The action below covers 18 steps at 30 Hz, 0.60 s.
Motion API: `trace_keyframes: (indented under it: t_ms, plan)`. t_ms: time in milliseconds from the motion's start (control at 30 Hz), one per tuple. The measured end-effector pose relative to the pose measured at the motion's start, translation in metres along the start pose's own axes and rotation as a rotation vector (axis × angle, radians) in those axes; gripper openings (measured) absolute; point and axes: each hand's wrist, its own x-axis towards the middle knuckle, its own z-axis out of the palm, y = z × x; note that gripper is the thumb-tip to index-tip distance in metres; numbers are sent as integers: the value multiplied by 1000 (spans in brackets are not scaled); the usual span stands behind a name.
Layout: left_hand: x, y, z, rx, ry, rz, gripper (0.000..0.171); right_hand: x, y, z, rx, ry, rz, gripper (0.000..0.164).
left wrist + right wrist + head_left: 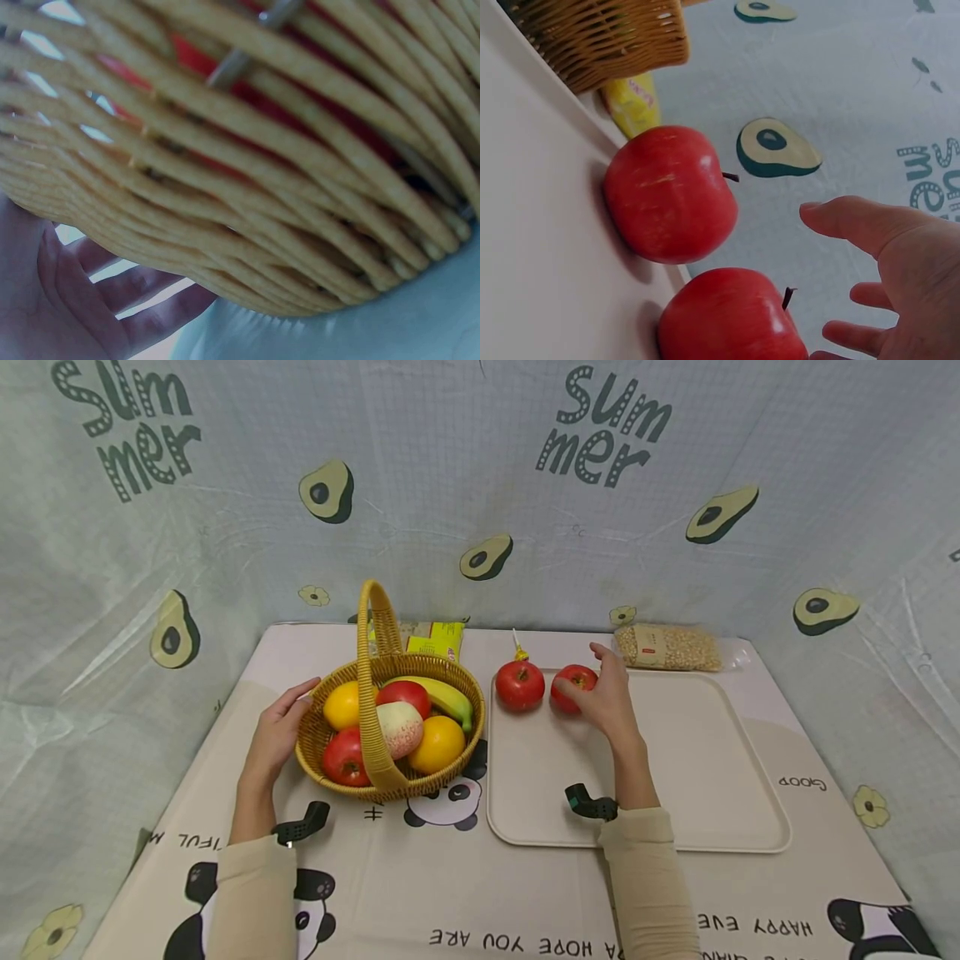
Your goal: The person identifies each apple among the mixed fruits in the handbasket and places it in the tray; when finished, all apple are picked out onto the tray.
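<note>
Pale blue-grey sheeting point(420, 435), printed with avocados and "summer", backs a table point(420, 893) under a panda-patterned cover. Wicker basket point(303, 752) on the left, tall handle up, loaded with fruit: banana point(442, 697), pale pink-flecked peach point(401, 729), red apples, yellow and orange rounds. Beige tray point(697, 760) just beside it on the right.

Two more red apples sit at the tray's far left corner, side by side: left apple point(519, 686), right apple point(581, 677). Right hand point(606, 702) is at the right apple, thumb and fingers spread wide; wrist view shows a gap between the thumb and both apples, nothing held. Left hand point(275, 735) touches the basket's left side, fingers extended, not wrapped round it; some tips hidden behind wicker. Yellow packet point(437, 642) behind basket; clear bag of pale grains point(667, 647) beyond tray's far edge.
</note>
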Motion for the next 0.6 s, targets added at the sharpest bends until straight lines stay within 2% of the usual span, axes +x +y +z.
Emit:
trace_keyframes:
  t_ms: [367, 600]
  plan:
    - [0, 0, 0, 3, -1, -2, 54, -3, -8, 0, 8, -2, -15, 78]
    - [1, 0, 0, 3, -4, -5, 54, -5, -15, 3, 5, -2, -60, 75]
